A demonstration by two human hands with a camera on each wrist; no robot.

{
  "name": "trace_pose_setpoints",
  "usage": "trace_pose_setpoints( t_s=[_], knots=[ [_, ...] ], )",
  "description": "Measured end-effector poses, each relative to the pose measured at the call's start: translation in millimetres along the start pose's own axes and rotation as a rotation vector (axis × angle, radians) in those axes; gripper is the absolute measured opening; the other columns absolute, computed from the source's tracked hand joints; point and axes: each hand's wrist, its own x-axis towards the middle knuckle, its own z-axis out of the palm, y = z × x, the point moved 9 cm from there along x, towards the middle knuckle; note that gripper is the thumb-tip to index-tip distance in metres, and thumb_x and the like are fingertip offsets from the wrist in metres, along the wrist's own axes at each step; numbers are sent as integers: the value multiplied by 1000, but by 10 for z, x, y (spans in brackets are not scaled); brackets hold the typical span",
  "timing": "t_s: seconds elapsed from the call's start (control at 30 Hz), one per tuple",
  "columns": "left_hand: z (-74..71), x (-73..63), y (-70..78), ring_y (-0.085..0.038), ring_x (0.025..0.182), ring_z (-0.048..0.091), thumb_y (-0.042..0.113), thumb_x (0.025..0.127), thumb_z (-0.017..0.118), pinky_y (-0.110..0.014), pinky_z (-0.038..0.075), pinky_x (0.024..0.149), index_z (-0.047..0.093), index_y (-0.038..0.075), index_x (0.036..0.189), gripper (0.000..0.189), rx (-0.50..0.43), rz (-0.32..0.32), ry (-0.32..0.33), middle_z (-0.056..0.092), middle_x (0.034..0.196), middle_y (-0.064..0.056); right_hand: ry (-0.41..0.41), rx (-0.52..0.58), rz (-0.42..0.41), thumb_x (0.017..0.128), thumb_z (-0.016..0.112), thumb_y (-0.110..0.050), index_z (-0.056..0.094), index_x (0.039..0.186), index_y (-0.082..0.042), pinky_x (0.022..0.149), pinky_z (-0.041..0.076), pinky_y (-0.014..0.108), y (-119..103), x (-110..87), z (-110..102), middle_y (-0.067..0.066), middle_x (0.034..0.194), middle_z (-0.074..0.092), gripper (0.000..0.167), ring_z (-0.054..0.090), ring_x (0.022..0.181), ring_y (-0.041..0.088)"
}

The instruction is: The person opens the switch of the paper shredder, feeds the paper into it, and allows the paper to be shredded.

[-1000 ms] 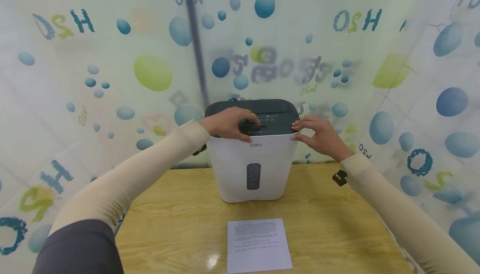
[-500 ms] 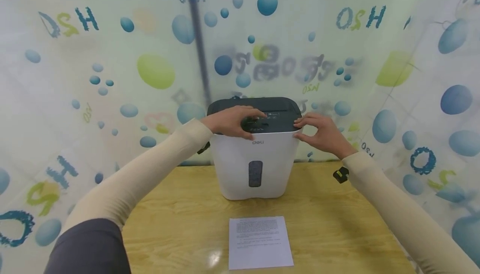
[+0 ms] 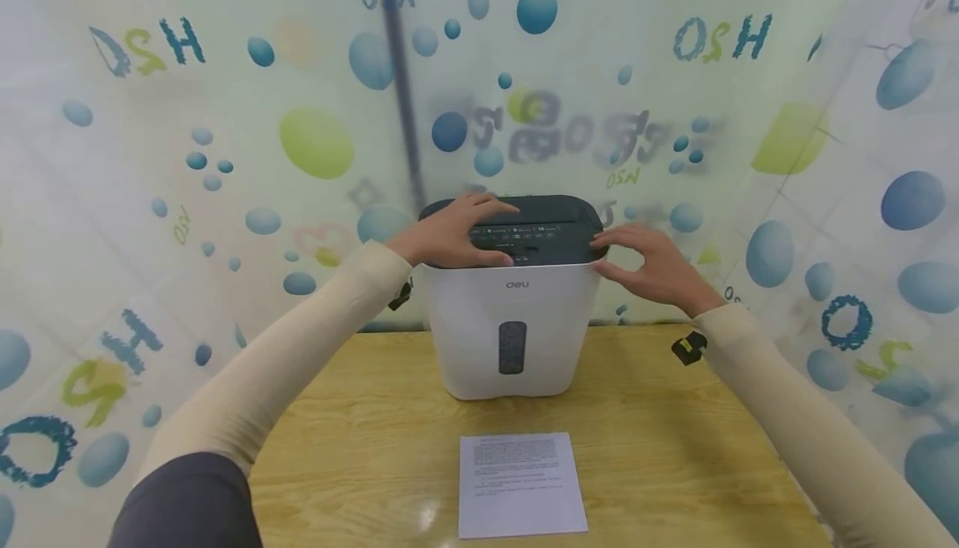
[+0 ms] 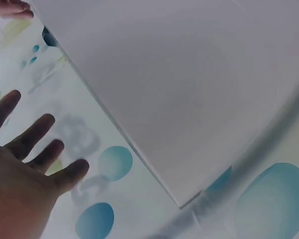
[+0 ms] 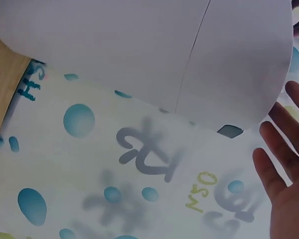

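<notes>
shredder, long axis crosswise: left hand, spread, empty, over its left half; right hand, loosely parted, empty, at its right end.

Holds left arm and right arm outstretched toward the far side, with left hand spread, right hand slightly bent.

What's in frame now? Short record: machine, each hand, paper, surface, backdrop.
Shredder: white, upright, "deli" on front
Left hand: over dark top, left part; fingers spread; contact unclear
Right hand: at top's right end; fingers apart; contact unclear
Paper: printed, flat, in front of shredder
Table: wood-grain
Backdrop: patterned, bubbles and "H2O"
</notes>
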Motion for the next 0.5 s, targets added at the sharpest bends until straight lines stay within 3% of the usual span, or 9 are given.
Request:
trace_pose_setpoints(
  t_s=[0.23,0.5],
  knots=[
    [-153,-155,-190,-27,154,21,59,89,73,-59,31,119,32,31,160,87,-55,-19,163,26,166,-3,16,-46,70,90,80,-31,61,142,-15,114,36,62,152,-92,-53,11,152,54,57,45,142,37],
    [-194,-507,-465,-30,159,9,63,85,74,-66,27,120,21,34,163,98,-110,-113,323,15,171,-4,18,-54,141,88,81,-37,48,154,-25,116,29,67,269,-242,-87,6,165,39,75,33,151,38]
  ],
)
